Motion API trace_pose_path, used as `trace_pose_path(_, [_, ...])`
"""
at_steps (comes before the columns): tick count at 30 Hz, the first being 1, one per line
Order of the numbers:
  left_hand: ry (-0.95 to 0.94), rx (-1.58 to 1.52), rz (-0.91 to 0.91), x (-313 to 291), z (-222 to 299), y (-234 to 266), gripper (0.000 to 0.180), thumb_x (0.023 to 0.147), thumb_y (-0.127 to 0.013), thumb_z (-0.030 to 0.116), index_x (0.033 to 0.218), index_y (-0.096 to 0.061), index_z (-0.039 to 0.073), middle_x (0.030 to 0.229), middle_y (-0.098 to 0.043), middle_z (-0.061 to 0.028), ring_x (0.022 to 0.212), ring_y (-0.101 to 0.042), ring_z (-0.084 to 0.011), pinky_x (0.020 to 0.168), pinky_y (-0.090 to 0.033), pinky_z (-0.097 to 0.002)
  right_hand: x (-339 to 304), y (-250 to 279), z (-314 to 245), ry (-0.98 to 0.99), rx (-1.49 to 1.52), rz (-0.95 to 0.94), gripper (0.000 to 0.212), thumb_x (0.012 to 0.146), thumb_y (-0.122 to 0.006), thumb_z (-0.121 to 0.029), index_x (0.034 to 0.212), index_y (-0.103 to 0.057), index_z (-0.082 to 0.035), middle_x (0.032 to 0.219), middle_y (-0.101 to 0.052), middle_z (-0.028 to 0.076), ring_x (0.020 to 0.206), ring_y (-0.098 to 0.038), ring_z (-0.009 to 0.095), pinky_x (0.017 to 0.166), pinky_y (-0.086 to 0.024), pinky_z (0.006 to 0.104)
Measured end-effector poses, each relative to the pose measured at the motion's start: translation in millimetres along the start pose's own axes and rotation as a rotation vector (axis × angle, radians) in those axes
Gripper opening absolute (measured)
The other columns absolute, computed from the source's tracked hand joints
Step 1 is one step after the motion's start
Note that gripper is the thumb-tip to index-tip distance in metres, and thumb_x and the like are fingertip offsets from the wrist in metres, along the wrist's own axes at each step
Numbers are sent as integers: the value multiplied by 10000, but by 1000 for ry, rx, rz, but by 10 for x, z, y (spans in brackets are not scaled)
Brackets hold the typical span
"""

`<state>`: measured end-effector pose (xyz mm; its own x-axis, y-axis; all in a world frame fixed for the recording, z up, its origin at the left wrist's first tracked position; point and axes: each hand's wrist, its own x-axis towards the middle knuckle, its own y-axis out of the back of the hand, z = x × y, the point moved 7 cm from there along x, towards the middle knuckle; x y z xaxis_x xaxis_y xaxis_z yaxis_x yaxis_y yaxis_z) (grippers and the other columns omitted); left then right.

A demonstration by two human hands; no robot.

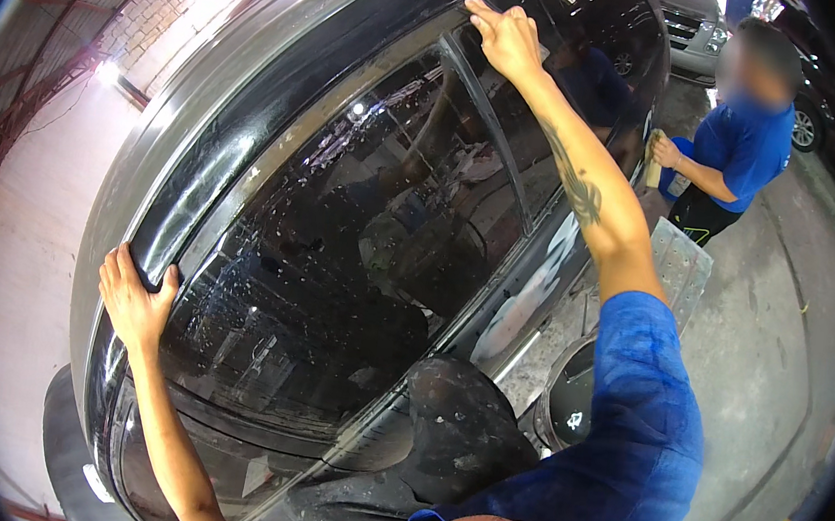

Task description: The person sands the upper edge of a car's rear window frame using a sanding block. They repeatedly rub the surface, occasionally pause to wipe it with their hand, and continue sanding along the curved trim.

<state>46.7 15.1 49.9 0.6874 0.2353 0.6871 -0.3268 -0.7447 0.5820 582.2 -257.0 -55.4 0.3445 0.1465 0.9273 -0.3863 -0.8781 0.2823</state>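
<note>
A black car (178, 187) fills the middle of the view, with water drops on its dark side window (329, 242). My left hand (135, 299) rests on the roof edge at the left, its fingers spread and its thumb apart. Farther along, my right hand (506, 40) presses on the strip above the windows, near the top of the dark window pillar (486, 121). Its fingers are bent and drawn together. Whatever lies under those fingertips is hidden. My bent knee (462, 421) in dark trousers is close to the door, below the window.
A bucket of dark liquid (570, 396) stands right of my knee. Beyond it is a worn metal platform (683, 266). A co-worker in a blue shirt (745, 151) stands at the car's far end, holding a tan piece (654, 163). A silver vehicle (683, 30) is parked behind.
</note>
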Motion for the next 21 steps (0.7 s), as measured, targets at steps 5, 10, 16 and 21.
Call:
trace_pose_path(5, [12,3,-26,-1,-8,-14,787,756,-758,446,1342,-518,-22,1255,-559,-187,1170,-528,-372,1015,-417,-483,-92,-30,-54,77,91,73,314,962,-647,-268,1259,-724,-200,1333,-665,-32,808,-605,316,836,-532,407])
trace_pose_path(10, [5,5,4,-7,2,-40,803,760,-754,475,1345,-516,-21,1257,-558,-189,1171,-530,-375,1010,-421,-480,-28,65,-145,-63,3,-11,303,982,-597,-286,1241,-734,-211,1314,-680,-43,864,-624,293,843,-521,404])
trace_pose_path(16, [20,-20,-21,-2,18,-39,778,753,-758,471,1315,-532,-16,1253,-559,-187,1164,-534,-368,992,-427,-479,-55,-5,-57,-65,-26,-27,336,979,-612,-332,1280,-712,-223,1397,-624,-50,950,-623,291,876,-515,461])
trace_pose_path(21, [41,2,-44,-6,30,-31,767,753,-758,463,1307,-544,-22,1254,-560,-184,1167,-535,-364,999,-427,-478,-94,157,-532,-132,27,11,279,983,-608,-313,1211,-747,-234,1300,-690,-15,849,-614,310,805,-496,462])
